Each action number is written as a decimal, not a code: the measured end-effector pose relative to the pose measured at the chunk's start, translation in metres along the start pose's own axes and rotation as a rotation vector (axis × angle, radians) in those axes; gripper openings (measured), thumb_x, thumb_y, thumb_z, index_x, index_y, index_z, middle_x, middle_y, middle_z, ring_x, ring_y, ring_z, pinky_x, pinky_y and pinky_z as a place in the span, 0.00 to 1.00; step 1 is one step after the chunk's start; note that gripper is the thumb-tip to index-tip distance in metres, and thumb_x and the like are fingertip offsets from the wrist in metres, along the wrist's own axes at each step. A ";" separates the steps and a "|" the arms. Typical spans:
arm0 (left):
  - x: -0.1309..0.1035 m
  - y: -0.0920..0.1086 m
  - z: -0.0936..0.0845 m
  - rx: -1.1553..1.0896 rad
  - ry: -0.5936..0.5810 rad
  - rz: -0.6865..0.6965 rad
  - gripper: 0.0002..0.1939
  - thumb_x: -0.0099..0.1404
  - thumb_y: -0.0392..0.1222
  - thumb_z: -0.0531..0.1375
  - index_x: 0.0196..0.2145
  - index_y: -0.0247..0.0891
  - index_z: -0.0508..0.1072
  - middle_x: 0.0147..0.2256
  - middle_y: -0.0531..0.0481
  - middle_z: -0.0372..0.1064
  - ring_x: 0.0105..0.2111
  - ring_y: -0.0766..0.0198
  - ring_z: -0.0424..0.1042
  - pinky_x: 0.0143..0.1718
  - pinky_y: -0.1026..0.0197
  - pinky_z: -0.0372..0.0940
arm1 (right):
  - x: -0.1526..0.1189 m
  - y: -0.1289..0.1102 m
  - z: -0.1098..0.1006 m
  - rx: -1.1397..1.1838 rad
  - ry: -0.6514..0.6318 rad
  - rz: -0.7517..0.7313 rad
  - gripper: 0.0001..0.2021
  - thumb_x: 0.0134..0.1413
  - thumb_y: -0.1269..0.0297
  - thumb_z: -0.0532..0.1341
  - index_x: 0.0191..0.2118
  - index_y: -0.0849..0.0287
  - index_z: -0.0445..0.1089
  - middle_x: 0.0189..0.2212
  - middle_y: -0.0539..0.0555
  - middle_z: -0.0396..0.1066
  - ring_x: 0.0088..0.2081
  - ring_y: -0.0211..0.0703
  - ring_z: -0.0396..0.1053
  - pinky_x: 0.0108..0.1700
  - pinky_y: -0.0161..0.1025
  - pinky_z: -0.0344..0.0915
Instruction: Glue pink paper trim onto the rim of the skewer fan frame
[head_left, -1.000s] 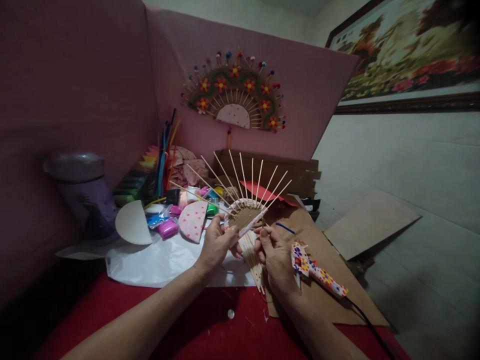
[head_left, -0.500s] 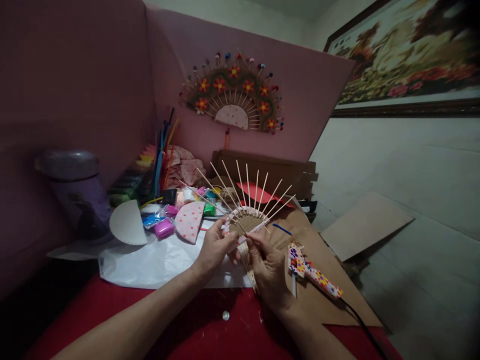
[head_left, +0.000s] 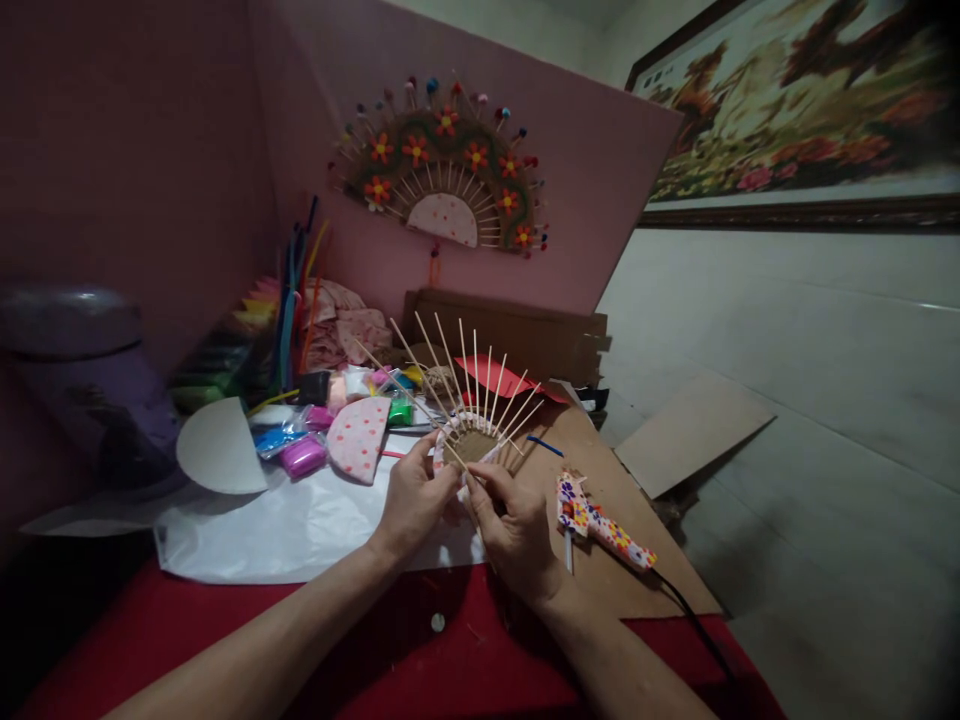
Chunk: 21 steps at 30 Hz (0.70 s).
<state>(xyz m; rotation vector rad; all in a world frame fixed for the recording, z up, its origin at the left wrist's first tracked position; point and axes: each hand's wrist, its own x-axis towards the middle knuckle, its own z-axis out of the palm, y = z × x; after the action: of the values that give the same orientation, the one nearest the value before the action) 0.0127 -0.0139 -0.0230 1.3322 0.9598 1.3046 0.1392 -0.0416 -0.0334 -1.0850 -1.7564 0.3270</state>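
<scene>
My left hand [head_left: 416,495] is closed on the lower left edge of a half-round cardboard piece [head_left: 476,447] rimmed with pale fabric. Thin wooden sticks [head_left: 442,372] fan upward and outward from its curved edge. My right hand [head_left: 517,525], fingers pinched, holds a thin wooden stick [head_left: 455,456] whose tip lies over the lower part of the cardboard. The fingertips of both hands nearly meet there. To the right, a flower-patterned glue gun [head_left: 604,525] lies on a cardboard sheet. A pink dotted half-round piece [head_left: 358,440] is left of my left hand.
A white half-disc [head_left: 219,448], bagged coloured clay [head_left: 304,455] and a lidded purple container [head_left: 90,390] stand left. White plastic sheet [head_left: 247,540] covers part of the red tabletop [head_left: 360,660]. A decorated fan [head_left: 450,165] hangs on the pink panel behind. A black cord trails from the glue gun.
The whole view has shifted, so the surroundings sit further left. The half-round piece tilts slightly differently, and the stick bundle seen under my right hand before is now mostly hidden.
</scene>
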 end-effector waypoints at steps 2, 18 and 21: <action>0.000 -0.001 0.000 0.020 0.014 0.000 0.20 0.54 0.40 0.56 0.45 0.32 0.64 0.13 0.57 0.65 0.10 0.64 0.65 0.11 0.65 0.62 | 0.000 0.000 0.000 -0.011 -0.012 -0.010 0.11 0.54 0.68 0.55 0.43 0.57 0.69 0.30 0.55 0.73 0.30 0.42 0.69 0.33 0.37 0.62; -0.006 0.004 0.001 0.043 0.092 0.099 0.22 0.52 0.35 0.57 0.47 0.38 0.69 0.19 0.56 0.68 0.13 0.70 0.64 0.13 0.70 0.60 | -0.001 -0.002 0.001 -0.140 -0.006 -0.003 0.12 0.54 0.68 0.53 0.42 0.58 0.69 0.28 0.53 0.72 0.24 0.39 0.67 0.27 0.34 0.59; -0.007 0.005 0.001 0.069 0.101 0.124 0.22 0.51 0.35 0.57 0.47 0.38 0.69 0.19 0.56 0.68 0.13 0.69 0.64 0.14 0.70 0.59 | -0.001 -0.001 0.000 -0.130 -0.016 0.012 0.11 0.55 0.67 0.53 0.41 0.58 0.69 0.27 0.53 0.71 0.23 0.38 0.66 0.27 0.34 0.58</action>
<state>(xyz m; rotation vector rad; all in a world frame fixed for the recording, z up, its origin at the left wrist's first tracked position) 0.0122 -0.0218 -0.0189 1.4082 1.0119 1.4561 0.1385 -0.0432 -0.0333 -1.1881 -1.8061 0.2317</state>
